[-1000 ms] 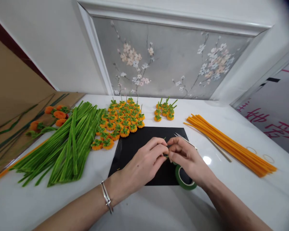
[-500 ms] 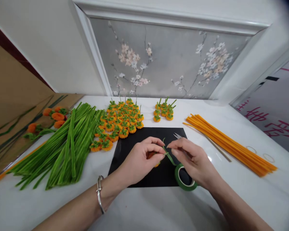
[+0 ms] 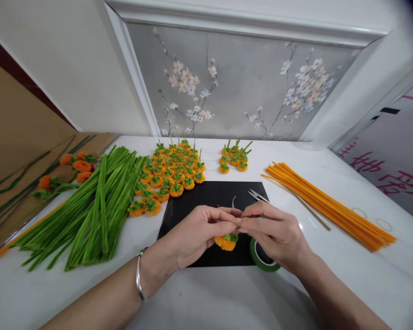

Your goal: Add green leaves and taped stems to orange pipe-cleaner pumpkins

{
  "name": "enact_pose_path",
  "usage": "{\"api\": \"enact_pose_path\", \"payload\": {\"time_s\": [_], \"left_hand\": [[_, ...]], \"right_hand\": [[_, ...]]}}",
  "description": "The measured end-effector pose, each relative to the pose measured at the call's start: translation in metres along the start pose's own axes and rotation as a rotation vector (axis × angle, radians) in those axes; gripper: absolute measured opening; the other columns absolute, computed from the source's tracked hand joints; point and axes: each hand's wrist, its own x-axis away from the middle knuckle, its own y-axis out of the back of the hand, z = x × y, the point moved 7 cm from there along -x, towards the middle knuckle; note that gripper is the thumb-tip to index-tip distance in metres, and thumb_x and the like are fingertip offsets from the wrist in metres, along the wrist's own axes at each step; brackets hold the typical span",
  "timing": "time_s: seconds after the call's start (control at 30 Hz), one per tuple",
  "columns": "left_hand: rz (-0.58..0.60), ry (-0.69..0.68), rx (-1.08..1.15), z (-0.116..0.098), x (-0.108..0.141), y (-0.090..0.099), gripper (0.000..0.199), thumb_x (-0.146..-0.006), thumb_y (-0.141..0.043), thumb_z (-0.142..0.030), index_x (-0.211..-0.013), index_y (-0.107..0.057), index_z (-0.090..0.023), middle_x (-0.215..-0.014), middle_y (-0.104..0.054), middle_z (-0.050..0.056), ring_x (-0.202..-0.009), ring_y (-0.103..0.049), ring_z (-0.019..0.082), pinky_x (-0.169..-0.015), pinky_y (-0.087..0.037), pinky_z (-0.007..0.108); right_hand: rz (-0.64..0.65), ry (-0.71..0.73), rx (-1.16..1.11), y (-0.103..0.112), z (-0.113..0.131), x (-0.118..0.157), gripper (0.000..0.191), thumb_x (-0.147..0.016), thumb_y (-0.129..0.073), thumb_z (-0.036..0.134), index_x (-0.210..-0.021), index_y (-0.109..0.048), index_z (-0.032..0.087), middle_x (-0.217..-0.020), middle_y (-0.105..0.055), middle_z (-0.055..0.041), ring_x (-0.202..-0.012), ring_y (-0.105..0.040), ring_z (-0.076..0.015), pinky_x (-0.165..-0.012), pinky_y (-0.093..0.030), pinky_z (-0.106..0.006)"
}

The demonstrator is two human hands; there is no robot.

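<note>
An orange pipe-cleaner flower point(image 3: 226, 243) with green leaves hangs head down below my fingers. My left hand point(image 3: 201, 233) pinches its stem between thumb and fingers. Fingertip to fingertip with it, my right hand point(image 3: 275, 231) is closed at the same spot on the stem, where my fingers hide what they grip. A thin green tip of the stem point(image 3: 233, 201) sticks up above them. Partly behind the right hand lies a roll of green floral tape point(image 3: 256, 259), at the edge of a black mat point(image 3: 189, 213). Small scissors point(image 3: 256, 195) lie beyond that hand.
Many finished-looking orange flowers point(image 3: 175, 167) stand behind the mat, with a smaller group point(image 3: 242, 166) to their right. Green pipe cleaners point(image 3: 92, 215) are heaped on the left, orange ones point(image 3: 330, 208) on the right. More orange flowers point(image 3: 82, 166) lie at far left.
My right hand has moved left and met my left fingertips. The flower head now shows below my left hand. The green tape strip that ran to the roll is now out of sight.
</note>
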Motion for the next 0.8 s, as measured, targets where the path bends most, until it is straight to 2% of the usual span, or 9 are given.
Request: {"api": "enact_pose_path", "payload": {"time_s": [0.13,0.23,0.3,0.4,0.47,0.57,0.63,0.7,0.8], "left_hand": [[0.047,0.07,0.054,0.004,-0.001,-0.002,0.014,-0.073,-0.069,-0.018,-0.085,-0.068,-0.011,-0.089,-0.063,0.007,-0.08,-0.059,0.012,-0.074,-0.046,0.024],[0.012,0.018,-0.05,-0.001,-0.002,0.001,0.031,-0.072,-0.067,-0.012,-0.102,-0.059,-0.014,-0.099,-0.06,0.006,-0.081,-0.06,0.012,-0.072,-0.048,0.023],[-0.036,-0.115,-0.286,-0.01,-0.001,0.003,0.039,-0.073,-0.063,-0.009,-0.11,-0.053,-0.018,-0.108,-0.057,0.007,-0.081,-0.06,0.012,-0.071,-0.049,0.024],[-0.088,-0.427,-0.813,-0.027,0.008,-0.006,0.042,-0.081,-0.05,-0.007,-0.12,-0.048,-0.022,-0.116,-0.054,0.009,-0.092,-0.059,0.016,-0.081,-0.05,0.03],[-0.054,-0.59,-1.124,-0.028,0.016,-0.019,0.044,-0.085,-0.041,-0.006,-0.125,-0.047,-0.024,-0.127,-0.049,0.01,-0.105,-0.055,0.019,-0.091,-0.047,0.035],[0.038,-0.66,-1.348,-0.018,0.023,-0.031,0.044,-0.089,-0.035,-0.008,-0.127,-0.048,-0.026,-0.131,-0.048,0.01,-0.109,-0.054,0.023,-0.094,-0.045,0.039],[0.062,-0.691,-1.382,-0.016,0.024,-0.033,0.044,-0.091,-0.034,-0.009,-0.129,-0.047,-0.027,-0.132,-0.047,0.011,-0.11,-0.053,0.023,-0.095,-0.044,0.039],[0.025,-0.727,-1.337,-0.022,0.024,-0.031,0.047,-0.09,-0.035,-0.008,-0.132,-0.042,-0.026,-0.137,-0.042,0.011,-0.118,-0.049,0.023,-0.099,-0.041,0.038],[-0.13,-0.687,-1.1,-0.037,0.019,-0.016,0.051,-0.083,-0.055,-0.016,-0.132,-0.04,-0.023,-0.14,-0.037,0.011,-0.128,-0.038,0.024,-0.107,-0.034,0.039]], "right_hand": [[-0.021,0.107,0.038,0.001,0.01,-0.002,0.025,-0.086,-0.051,0.007,-0.09,-0.07,0.022,-0.084,-0.065,-0.0061,-0.073,-0.06,-0.0155,-0.064,-0.052,-0.031],[0.027,0.116,0.123,-0.003,0.011,-0.003,0.023,-0.087,-0.048,0.007,-0.082,-0.067,0.018,-0.084,-0.065,-0.0071,-0.073,-0.058,-0.016,-0.065,-0.05,-0.031],[0.096,0.068,0.172,-0.01,0.007,-0.002,0.022,-0.088,-0.045,0.009,-0.081,-0.065,0.017,-0.082,-0.064,-0.0078,-0.074,-0.058,-0.0172,-0.067,-0.049,-0.032],[0.195,-0.143,0.134,-0.021,-0.009,0.002,0.018,-0.087,-0.046,0.012,-0.078,-0.061,0.018,-0.077,-0.062,-0.006,-0.071,-0.057,-0.0167,-0.064,-0.047,-0.029],[0.228,-0.347,0.012,-0.027,-0.022,0.007,0.014,-0.083,-0.048,0.013,-0.074,-0.058,0.018,-0.072,-0.06,-0.0031,-0.064,-0.055,-0.015,-0.057,-0.045,-0.026],[0.262,-0.659,-0.271,-0.036,-0.035,0.018,0.015,-0.079,-0.047,0.013,-0.065,-0.052,0.018,-0.06,-0.054,0.0018,-0.055,-0.049,-0.0122,-0.049,-0.039,-0.022],[0.268,-0.772,-0.375,-0.038,-0.037,0.021,0.018,-0.08,-0.046,0.014,-0.063,-0.05,0.017,-0.055,-0.048,0.0033,-0.051,-0.045,-0.011,-0.046,-0.036,-0.022],[0.25,-0.693,-0.311,-0.031,-0.033,0.016,0.019,-0.083,-0.046,0.016,-0.065,-0.052,0.017,-0.058,-0.05,0.0022,-0.053,-0.045,-0.0114,-0.048,-0.036,-0.023],[0.16,-0.347,-0.003,-0.015,-0.017,0.004,0.018,-0.086,-0.047,0.013,-0.071,-0.057,0.018,-0.074,-0.059,-0.0024,-0.067,-0.052,-0.015,-0.061,-0.039,-0.027]]}}
